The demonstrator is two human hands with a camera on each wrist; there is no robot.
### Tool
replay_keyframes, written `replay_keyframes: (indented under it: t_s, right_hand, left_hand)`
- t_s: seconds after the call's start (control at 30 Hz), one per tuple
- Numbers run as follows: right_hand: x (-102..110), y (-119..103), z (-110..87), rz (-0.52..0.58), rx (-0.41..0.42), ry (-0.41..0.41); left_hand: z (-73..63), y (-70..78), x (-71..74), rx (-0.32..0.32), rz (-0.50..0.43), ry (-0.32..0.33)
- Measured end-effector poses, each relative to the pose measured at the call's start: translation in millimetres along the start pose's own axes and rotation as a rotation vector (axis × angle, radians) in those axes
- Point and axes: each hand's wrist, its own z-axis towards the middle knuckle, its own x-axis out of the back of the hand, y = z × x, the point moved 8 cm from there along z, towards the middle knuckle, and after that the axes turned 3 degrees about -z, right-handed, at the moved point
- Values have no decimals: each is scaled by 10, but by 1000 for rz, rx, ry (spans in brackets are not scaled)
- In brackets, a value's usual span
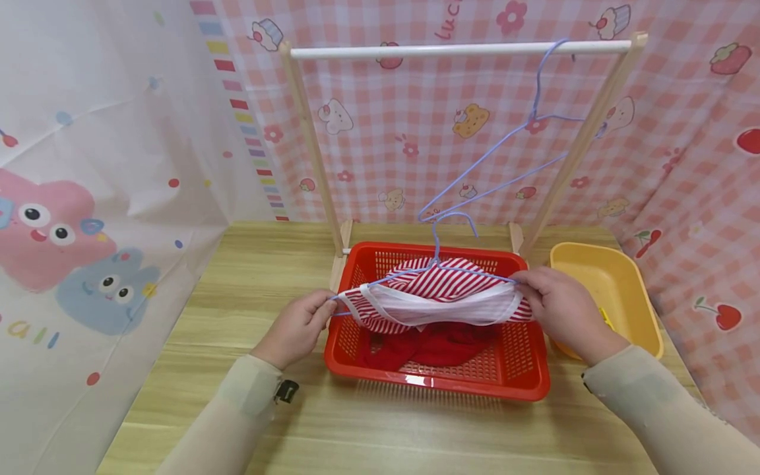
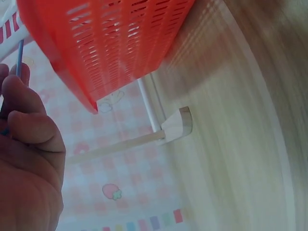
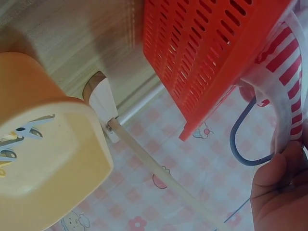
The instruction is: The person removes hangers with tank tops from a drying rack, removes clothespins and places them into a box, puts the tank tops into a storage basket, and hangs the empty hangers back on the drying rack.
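Note:
A red-and-white striped sleeveless top [image 1: 442, 284] with white trim is spread on a blue wire clothes hanger [image 1: 437, 245], over a red plastic basket [image 1: 436, 382]. My left hand [image 1: 299, 328] pinches the hanger's left end, which sticks out past the top's strap; the blue wire [image 2: 19, 57] shows between the fingers in the left wrist view. On the other side, my right hand [image 1: 561, 307] grips the top's shoulder together with the hanger. The hanger's looped end [image 3: 234, 139] pokes out of the white-trimmed opening in the right wrist view. Red cloth [image 1: 433, 346] lies inside the basket.
Behind the basket stands a wooden rack with a white rod [image 1: 463, 50]. Another blue hanger [image 1: 537, 119] hangs from its right part. To the right sits a yellow tub [image 1: 623, 297] with several clothespins [image 3: 29, 131]. A patterned cloth backs the wood-grain table [image 1: 255, 264].

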Motion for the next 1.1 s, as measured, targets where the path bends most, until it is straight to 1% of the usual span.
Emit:
replay_keyframes:
  t_s: [0.13,0.2,0.4,0.5,0.63,0.73,1.1]
  right_hand:
    - [3,3,-2,-4,-7,-8]
    - [0,10,-5,-6,-10,-10]
    - [-8,28,-13,-9,-21,-15]
    - [-9,38,-17,-2,-21,-12]
    - [1,45,-16,16,-15,-1]
    - [11,50,-13,24,-15,5]
    - [0,120,1,24,-54,-21]
  left_hand:
    - [-13,-13,8,2,15,-23]
    - [-14,-15,7,-4,5,-29]
    - [-5,-23,-13,-32,-83,-25]
    - [-5,-40,-28,-23,-130,-30]
    - [-14,-55,-31,-13,-172,-23]
    - [-28,-67,-21,-14,-185,-10]
    - [-60,-108,2,-52,-239,12]
